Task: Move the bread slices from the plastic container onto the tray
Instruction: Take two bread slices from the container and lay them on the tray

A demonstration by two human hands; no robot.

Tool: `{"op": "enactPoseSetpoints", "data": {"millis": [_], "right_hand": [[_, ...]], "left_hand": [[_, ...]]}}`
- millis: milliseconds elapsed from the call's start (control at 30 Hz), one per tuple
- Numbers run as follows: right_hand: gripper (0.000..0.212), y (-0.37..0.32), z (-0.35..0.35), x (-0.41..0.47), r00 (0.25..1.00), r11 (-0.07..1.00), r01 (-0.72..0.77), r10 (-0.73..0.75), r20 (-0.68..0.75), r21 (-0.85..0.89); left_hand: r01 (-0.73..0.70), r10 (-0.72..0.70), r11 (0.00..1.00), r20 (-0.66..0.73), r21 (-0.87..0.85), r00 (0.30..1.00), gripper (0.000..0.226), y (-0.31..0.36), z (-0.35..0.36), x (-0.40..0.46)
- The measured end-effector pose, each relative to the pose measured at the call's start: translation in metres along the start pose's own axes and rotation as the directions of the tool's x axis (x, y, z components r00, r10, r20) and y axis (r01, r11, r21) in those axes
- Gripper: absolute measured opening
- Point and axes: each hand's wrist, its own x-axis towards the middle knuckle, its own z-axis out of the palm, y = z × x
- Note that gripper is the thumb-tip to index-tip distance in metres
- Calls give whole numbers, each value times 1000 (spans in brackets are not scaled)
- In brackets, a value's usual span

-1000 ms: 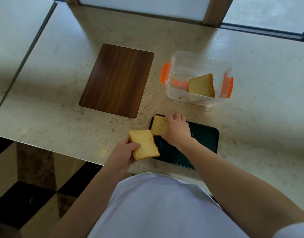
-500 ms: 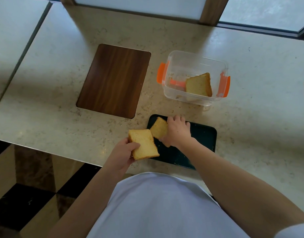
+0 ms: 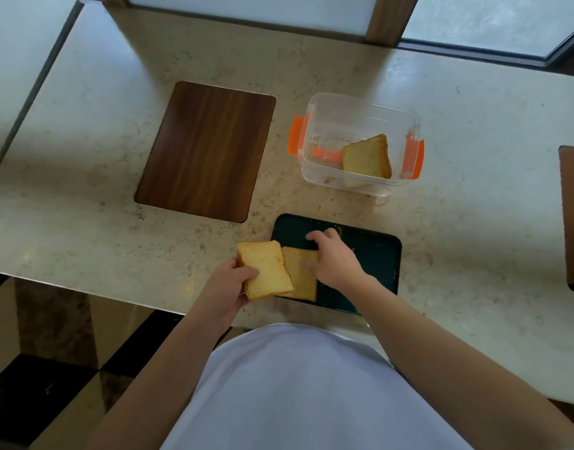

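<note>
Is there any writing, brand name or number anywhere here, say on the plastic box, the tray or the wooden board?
None: no word, label, number or sign can be read in this view.
plastic container: clear walls, orange clips, no print visible.
tray: plain dark surface with crumbs.
wooden board: wood grain only.
bread slices: unmarked.

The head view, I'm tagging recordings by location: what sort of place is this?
Probably a home or office dining spot by a window: a marble-look table with an inset wooden panel, frosted window panes behind, and glossy checkered floor tiles below.
</note>
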Motion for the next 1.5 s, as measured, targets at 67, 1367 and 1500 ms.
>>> {"op": "enactPoseSetpoints", "data": {"millis": [67,1367,1500], "right_hand": [[63,-10,-2,6,993,989,69,-56,100,-133],[46,6,-16,-45,857,429,-515,261,444,742],[26,5,-7,-54,894,369,-446,223,388,815]], "left_hand": [[-1,1,1000,2,-5,1000,42,0,-2,-2],[-65,64,995,-23,-74,998,79,-12,22,13],[-79,79,996,2,-27,997,53,-12,37,18]]}}
